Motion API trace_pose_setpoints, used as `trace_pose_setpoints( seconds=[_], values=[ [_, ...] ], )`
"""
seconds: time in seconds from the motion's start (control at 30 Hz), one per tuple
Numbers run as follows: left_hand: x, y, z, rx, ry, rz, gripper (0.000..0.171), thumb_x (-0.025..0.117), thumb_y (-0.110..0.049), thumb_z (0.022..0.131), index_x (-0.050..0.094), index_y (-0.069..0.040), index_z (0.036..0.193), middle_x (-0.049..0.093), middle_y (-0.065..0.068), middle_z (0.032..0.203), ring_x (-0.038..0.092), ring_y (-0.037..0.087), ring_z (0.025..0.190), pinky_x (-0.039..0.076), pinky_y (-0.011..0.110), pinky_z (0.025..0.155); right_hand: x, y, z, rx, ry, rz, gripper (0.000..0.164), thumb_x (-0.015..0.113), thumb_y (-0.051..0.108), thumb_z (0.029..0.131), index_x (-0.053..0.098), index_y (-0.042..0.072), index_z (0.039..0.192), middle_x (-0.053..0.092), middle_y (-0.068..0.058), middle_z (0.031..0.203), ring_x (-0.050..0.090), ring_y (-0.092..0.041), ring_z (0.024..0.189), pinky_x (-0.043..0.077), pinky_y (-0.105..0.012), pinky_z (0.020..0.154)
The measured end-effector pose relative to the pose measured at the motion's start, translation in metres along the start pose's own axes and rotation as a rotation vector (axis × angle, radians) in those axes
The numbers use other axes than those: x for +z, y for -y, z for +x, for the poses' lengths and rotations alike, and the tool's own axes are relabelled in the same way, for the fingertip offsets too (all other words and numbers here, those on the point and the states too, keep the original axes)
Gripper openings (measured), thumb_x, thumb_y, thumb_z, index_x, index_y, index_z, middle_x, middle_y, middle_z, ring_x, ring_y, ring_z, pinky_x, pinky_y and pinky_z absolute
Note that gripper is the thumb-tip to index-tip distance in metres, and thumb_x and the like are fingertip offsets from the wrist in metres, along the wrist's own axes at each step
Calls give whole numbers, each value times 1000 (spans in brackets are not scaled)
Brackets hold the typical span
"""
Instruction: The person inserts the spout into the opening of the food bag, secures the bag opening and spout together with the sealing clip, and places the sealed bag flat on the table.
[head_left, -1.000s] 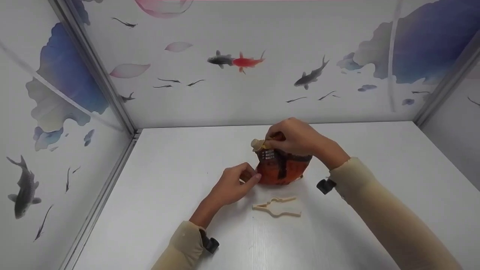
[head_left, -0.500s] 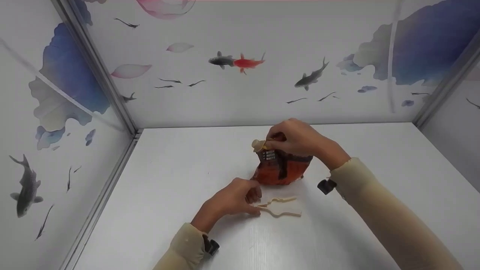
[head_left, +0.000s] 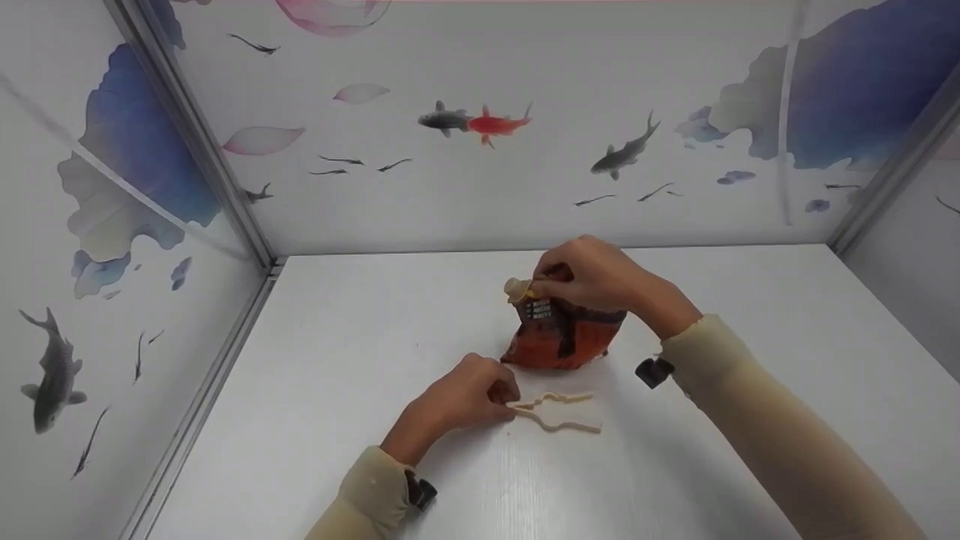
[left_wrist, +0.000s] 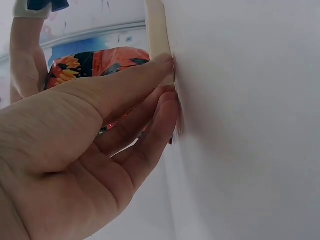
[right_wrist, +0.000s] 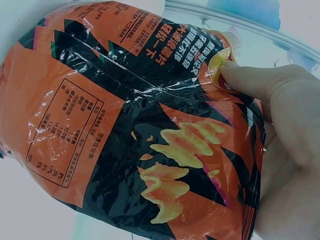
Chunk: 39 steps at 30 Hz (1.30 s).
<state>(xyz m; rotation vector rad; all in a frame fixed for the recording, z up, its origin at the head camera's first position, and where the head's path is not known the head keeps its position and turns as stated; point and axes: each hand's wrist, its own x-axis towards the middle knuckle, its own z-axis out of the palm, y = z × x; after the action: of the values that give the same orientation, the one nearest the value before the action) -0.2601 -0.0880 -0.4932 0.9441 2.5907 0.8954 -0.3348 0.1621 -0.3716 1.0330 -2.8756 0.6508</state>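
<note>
In the head view an orange-and-black bag of chips [head_left: 559, 337] stands on the white table. My right hand [head_left: 592, 274] pinches its top edge, thumb in front; the right wrist view shows the thumb pressing on the printed front [right_wrist: 165, 115]. A pale, round, cap-like piece [head_left: 517, 289] sticks out at the bag's upper left corner. Close in front of the bag, a beige plastic bag clip [head_left: 555, 425] lies with its two arms spread to the right. My left hand [head_left: 469, 397] pinches the joined left end of this clip [left_wrist: 158, 30] between thumb and fingers.
White panels printed with fish and petals enclose the table [head_left: 337, 322] at the back and sides. A metal rail [head_left: 247, 292] runs along the left edge. A small black camera sits on each wrist, the right one [head_left: 654, 372] beside the bag.
My left hand has let go of the bag's lower left side, come down towards me and taken hold of the clip's end. The right hand keeps its grip on the bag's top.
</note>
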Motion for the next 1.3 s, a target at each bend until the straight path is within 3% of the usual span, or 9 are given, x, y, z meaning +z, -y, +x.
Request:
trace_pose_setpoints(
  seconds=[0.2, 0.9, 1.07, 1.3],
  values=[
    [-3, 1, -2, -10, -23, 40, 10, 89, -7, 89, 85, -13, 96, 77, -5, 84, 62, 2, 76, 55, 19, 70, 0, 1, 1, -20, -12, -6, 12, 78, 29, 102, 85, 19, 106, 80, 5, 96, 69, -13, 86, 60, -36, 79],
    [-37, 22, -22, -26, -59, -48, 10, 87, -6, 90, 86, -14, 94, 79, -4, 86, 68, 5, 79, 58, 24, 74, 0, 1, 3, -10, 4, -1, 14, 77, 31, 102, 85, 21, 106, 79, 6, 94, 66, -14, 82, 57, -34, 75],
    [-46, 27, -23, -47, -87, -89, 9, 89, -12, 91, 86, -19, 97, 79, -7, 87, 70, 6, 81, 60, 25, 76, 0, 0, 2, 11, 10, 2, 14, 77, 30, 103, 85, 19, 108, 80, 4, 97, 70, -15, 87, 62, -38, 81],
    [-57, 38, -27, -1, -159, -143, 11, 88, -12, 92, 85, -17, 101, 81, -4, 91, 73, 7, 83, 61, 25, 78, 0, 0, 0, 32, 18, -7, 15, 76, 31, 103, 85, 19, 109, 81, 3, 99, 72, -17, 91, 64, -41, 85]
  ],
)
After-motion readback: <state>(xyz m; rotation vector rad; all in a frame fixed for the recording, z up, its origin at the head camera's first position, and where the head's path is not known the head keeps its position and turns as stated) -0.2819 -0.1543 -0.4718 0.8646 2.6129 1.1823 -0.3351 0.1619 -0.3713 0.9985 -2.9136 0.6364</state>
